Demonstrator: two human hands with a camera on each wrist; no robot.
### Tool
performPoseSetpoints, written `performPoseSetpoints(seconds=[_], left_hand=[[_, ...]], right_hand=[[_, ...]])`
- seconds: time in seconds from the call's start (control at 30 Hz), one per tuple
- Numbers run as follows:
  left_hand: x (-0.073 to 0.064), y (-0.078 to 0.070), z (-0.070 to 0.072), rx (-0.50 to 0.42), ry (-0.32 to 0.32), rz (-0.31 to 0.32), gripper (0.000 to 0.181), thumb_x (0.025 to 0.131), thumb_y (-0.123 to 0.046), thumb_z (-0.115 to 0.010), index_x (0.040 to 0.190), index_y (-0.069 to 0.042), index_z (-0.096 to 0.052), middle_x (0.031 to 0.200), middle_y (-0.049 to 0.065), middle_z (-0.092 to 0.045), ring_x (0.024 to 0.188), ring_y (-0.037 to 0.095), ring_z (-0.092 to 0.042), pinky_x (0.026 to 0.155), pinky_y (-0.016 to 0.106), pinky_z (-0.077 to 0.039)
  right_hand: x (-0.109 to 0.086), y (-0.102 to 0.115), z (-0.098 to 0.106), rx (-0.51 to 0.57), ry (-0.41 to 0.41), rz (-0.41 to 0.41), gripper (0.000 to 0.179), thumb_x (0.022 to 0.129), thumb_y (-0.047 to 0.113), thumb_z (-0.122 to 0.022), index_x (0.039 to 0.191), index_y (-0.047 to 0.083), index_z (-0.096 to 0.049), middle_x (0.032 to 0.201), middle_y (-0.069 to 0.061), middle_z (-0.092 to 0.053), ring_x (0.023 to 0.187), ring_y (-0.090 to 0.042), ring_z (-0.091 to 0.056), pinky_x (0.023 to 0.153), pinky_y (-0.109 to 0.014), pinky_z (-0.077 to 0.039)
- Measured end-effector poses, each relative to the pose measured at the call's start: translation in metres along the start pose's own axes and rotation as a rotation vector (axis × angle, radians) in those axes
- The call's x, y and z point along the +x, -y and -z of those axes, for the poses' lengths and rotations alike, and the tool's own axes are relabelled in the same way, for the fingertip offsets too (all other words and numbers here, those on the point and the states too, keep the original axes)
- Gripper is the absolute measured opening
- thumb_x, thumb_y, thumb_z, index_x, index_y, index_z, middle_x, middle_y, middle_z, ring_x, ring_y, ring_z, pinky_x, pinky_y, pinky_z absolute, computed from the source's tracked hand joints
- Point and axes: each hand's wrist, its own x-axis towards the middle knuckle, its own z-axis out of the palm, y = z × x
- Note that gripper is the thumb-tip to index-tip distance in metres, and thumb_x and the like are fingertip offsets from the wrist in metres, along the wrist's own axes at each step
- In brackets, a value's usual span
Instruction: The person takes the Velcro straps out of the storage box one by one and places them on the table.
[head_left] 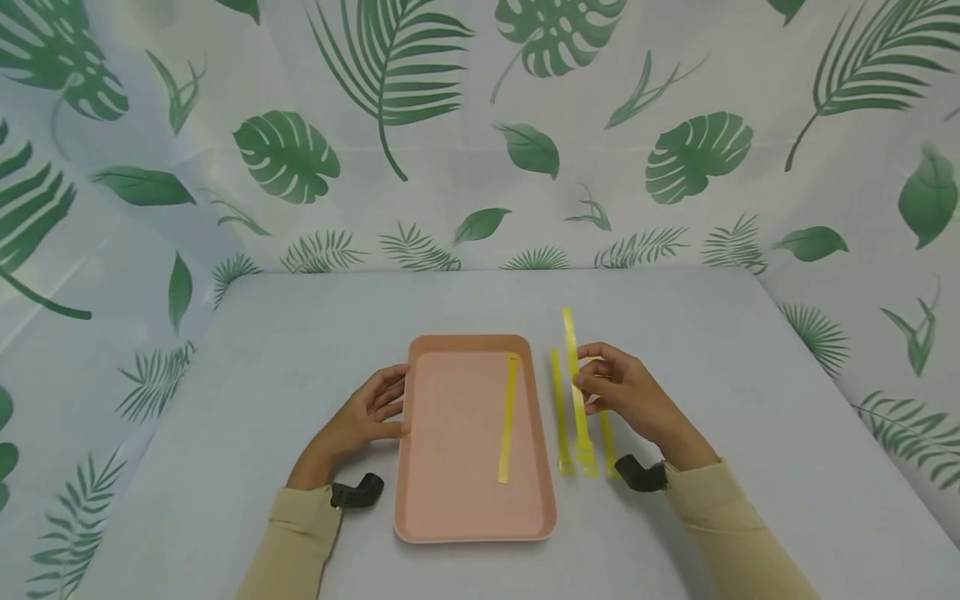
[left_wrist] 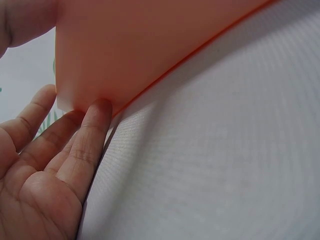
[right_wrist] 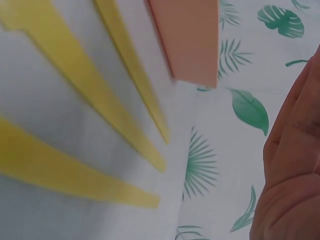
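Note:
A pink tray [head_left: 457, 517] lies on the table with one yellow strap [head_left: 507, 425] inside it, near its right side. My left hand [head_left: 367, 417] rests at the tray's left edge. In the left wrist view its fingertips [left_wrist: 97, 110] press on the tray's outer wall [left_wrist: 125, 50]. Just right of the tray, my right hand [head_left: 626, 396] pinches another yellow strap [head_left: 573, 358] midway, its wider slotted end toward me. Further yellow straps [head_left: 561, 417] lie below and beside that hand. The right wrist view catches only the side of the right hand [right_wrist: 295, 165], with its fingertips out of frame.
The table [head_left: 300, 333] is covered in white cloth, and a leaf-printed curtain [head_left: 450, 183] rises behind it and at both sides. Each wrist carries a black camera mount [head_left: 357, 491]. Yellow straps [right_wrist: 80, 172] lie close together beside the tray's right wall [right_wrist: 190, 45].

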Motion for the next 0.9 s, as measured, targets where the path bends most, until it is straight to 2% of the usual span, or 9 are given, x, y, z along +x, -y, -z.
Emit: performPoseSetpoints(seconds=[0.13,0.4,0.7,0.9], left_hand=[[-0.001,-0.001,0.0,0.002,-0.007,0.004,0.095,0.094,0.001,-0.081,0.164,0.014,-0.018,0.171,0.039,-0.017,0.155,0.06,-0.023,0.114,0.023,-0.049],[0.0,-0.001,-0.001,0.0,-0.008,0.007,0.095,0.093,0.003,-0.08,0.164,0.015,-0.018,0.171,0.04,-0.017,0.155,0.06,-0.023,0.114,0.023,-0.049],[0.0,-0.003,-0.002,-0.002,-0.01,0.004,0.096,0.093,0.002,-0.081,0.164,0.016,-0.018,0.17,0.042,-0.017,0.153,0.062,-0.024,0.112,0.024,-0.051],[0.001,-0.003,-0.003,-0.001,-0.006,-0.005,0.095,0.093,0.001,-0.081,0.163,0.017,-0.018,0.169,0.043,-0.017,0.152,0.063,-0.025,0.112,0.025,-0.052]], right_hand=[[-0.004,-0.004,0.005,0.009,-0.01,-0.016,0.026,0.107,0.001,-0.063,0.132,0.0,-0.055,0.09,0.001,-0.063,0.08,-0.013,-0.061,0.07,-0.028,-0.065],[-0.012,-0.013,0.015,0.014,-0.037,-0.07,0.024,0.106,0.001,-0.065,0.128,0.008,-0.058,0.092,0.001,-0.063,0.081,-0.012,-0.062,0.07,-0.028,-0.065],[-0.02,-0.017,0.028,-0.02,-0.059,-0.12,0.036,0.108,0.003,-0.063,0.138,-0.009,-0.049,0.095,-0.003,-0.063,0.083,-0.014,-0.064,0.072,-0.029,-0.066],[-0.023,-0.018,0.039,-0.036,-0.053,-0.122,0.032,0.108,0.002,-0.063,0.136,-0.008,-0.051,0.096,-0.002,-0.064,0.083,-0.015,-0.065,0.073,-0.029,-0.066]])
